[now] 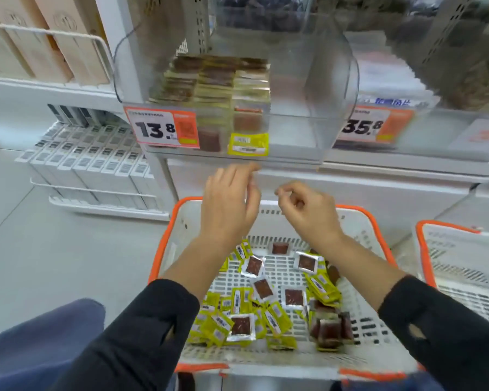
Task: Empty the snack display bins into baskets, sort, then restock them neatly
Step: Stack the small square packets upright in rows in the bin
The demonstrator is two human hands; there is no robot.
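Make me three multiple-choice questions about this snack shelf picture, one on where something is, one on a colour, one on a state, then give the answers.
1. Where do the loose snack packets lie?
A. in the basket below the hands
B. on the floor
C. on the top shelf

2. What colour is that basket's rim?
A. blue
B. orange
C. black

3. What is the left hand holding?
A. a packet
B. a price tag
C. nothing

Answers: 1 A, the packets are scattered on the basket's slotted floor. 2 B, an orange band runs round its top edge. 3 C, the fingers are relaxed and bare, below the clear bin.
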